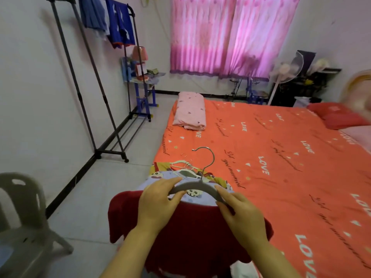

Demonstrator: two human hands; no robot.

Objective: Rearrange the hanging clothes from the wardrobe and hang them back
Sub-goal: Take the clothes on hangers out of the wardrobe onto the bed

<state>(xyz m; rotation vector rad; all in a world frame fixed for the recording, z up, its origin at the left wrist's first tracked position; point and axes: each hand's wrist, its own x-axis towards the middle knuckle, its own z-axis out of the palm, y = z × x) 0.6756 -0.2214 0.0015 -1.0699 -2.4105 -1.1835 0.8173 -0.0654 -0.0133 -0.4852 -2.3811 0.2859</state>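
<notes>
Both hands grip a grey hanger (195,187), the left hand (158,203) on one arm, the right hand (241,215) on the other. It hovers over a dark red garment (180,237) and cartoon-print clothes (160,177) at the bed (281,157) corner; the clothes rack (90,87) stands well apart.

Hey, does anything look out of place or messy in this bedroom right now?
Mostly the bed corner: clothes lie piled on the orange bedsheet instead of hanging, a dark red garment drooping over the edge. Both hands, left hand and right hand, hold a grey hanger above them. The clothes rack holds only two blue garments.
</notes>
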